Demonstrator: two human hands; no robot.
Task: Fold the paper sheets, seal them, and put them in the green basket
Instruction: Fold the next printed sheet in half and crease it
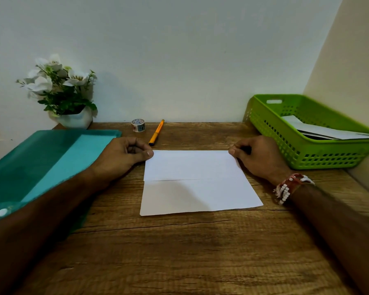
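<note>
Wooden desk (179,252) with a dark brown grain fills the lower part of the view, seen from a person's head looking down. Two bare forearms reach in from the bottom corners. The right wrist wears a bracelet of red thread and small white beads (285,188).

Between the arms, in the middle of the desk, lies a white rectangular paper sheet (198,188). Its far portion is folded over toward the person, and the loose edge of that flap runs straight across the sheet about halfway up. The near half lies flat in a single layer.

The left hand (124,155) pinches the far left corner of the folded sheet, thumb on top and fingers curled in beneath. The right hand (258,156) pinches the far right corner in the same way, fingers curled.

On the left, partly under the left forearm, a flat teal plastic document folder (41,158) lies on the desk, with a white snap button (2,212) near its closest corner.

On the right, just beyond the right hand, sits a bright green perforated plastic basket (285,145). Inside it are what look like folded white papers (320,129); their details are too blurred to tell.

Further back, an orange pen with a black tip (156,132) lies at an angle just past the sheet's far edge. Beside it, near the wall, stands a small roll of clear tape (138,125).

At the back left corner, a white pot (76,119) holds white flowers with green leaves (53,79). Behind everything rises a plain pale wall (179,50).
</note>
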